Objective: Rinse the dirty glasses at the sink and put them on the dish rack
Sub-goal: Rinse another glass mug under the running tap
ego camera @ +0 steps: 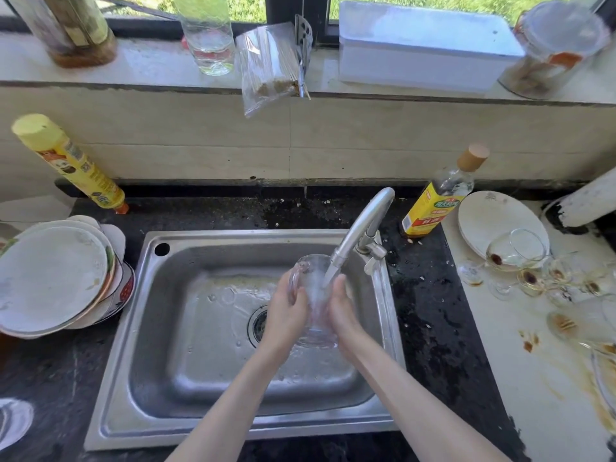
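A clear glass mug (315, 295) with a handle is held upright over the steel sink (173, 328), under the faucet (363, 228). Water runs from the spout into it. My left hand (285, 315) grips its left side by the handle, and my right hand (343, 311) presses against its right side. Several dirty glasses (533, 271) with brown residue lie on the white counter at the right, some tipped over. No dish rack is in view.
A stack of plates (56, 278) sits left of the sink, and more plates (493, 221) at the right. A yellow bottle (70, 161) and an oil bottle (440, 195) stand behind the sink. Jars and a white box (423, 45) line the windowsill.
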Demonstrator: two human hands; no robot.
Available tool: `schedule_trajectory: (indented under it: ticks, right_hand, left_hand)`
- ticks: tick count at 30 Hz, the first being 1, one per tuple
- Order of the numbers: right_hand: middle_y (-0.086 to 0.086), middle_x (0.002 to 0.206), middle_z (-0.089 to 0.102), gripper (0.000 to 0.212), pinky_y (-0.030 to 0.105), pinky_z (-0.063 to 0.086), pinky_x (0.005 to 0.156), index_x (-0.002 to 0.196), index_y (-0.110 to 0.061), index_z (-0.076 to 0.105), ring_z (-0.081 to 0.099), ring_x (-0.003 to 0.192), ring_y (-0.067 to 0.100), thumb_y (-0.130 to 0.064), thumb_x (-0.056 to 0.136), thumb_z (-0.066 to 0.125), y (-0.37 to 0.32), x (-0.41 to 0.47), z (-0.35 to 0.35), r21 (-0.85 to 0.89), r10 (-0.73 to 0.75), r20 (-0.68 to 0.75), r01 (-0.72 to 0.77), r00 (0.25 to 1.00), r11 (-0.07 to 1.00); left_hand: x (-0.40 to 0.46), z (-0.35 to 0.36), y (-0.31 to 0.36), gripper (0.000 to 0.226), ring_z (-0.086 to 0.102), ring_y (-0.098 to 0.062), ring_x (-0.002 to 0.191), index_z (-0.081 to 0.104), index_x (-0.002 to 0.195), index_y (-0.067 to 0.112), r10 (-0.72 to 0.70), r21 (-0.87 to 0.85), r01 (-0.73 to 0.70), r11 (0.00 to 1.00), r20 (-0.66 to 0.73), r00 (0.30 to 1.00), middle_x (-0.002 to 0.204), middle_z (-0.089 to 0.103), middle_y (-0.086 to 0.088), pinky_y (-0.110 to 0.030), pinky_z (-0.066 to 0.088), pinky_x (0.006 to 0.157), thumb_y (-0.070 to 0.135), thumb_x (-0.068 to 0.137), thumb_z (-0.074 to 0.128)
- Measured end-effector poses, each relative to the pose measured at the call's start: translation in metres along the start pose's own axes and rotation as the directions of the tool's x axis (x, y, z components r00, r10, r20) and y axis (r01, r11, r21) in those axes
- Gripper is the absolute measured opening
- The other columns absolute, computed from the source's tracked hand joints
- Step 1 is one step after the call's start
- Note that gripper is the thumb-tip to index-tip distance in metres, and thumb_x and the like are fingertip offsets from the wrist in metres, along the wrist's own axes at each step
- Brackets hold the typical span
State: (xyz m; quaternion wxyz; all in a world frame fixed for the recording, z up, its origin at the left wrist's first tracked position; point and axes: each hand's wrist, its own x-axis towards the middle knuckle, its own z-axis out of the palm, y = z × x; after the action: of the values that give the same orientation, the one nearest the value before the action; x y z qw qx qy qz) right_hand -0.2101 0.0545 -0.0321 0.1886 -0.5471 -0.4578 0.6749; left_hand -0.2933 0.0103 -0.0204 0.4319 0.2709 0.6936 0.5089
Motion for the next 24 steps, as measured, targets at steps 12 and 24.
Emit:
schedule_trajectory:
  ticks: [12,24]
  right_hand:
    - [0.022,0.104,0.067,0.058,0.044,0.057,0.079,0.115,-0.015,0.056,0.068,0.085,0.03,-0.062,0.09,0.035,-0.028,-0.009,0.003,-0.152,-0.092,-0.028,0.087,0.995,0.985]
    - [-0.046,0.112,0.04,0.058,-0.006,0.034,0.076,0.138,-0.033,0.016,0.044,0.096,-0.033,-0.039,0.087,0.041,-0.009,-0.025,0.005,0.048,-0.222,0.296,0.218,0.929,0.975]
  left_hand:
    - [0.004,-0.002,-0.005,0.017,0.063,-0.01,0.081,0.062,0.108,0.018,-0.177,-0.371,0.149,0.917,-0.044,0.983,0.094,0.067,0.004,-0.018,0.052,0.06,0.014,0.094,0.052]
    - [0.023,-0.023,0.002,0.054,0.063,-0.012,0.082,0.055,0.113,0.012,-0.376,-0.59,0.266,0.762,-0.07,0.924,0.109,0.064,-0.005,-0.018,0.048,0.047,-0.021,0.081,0.025]
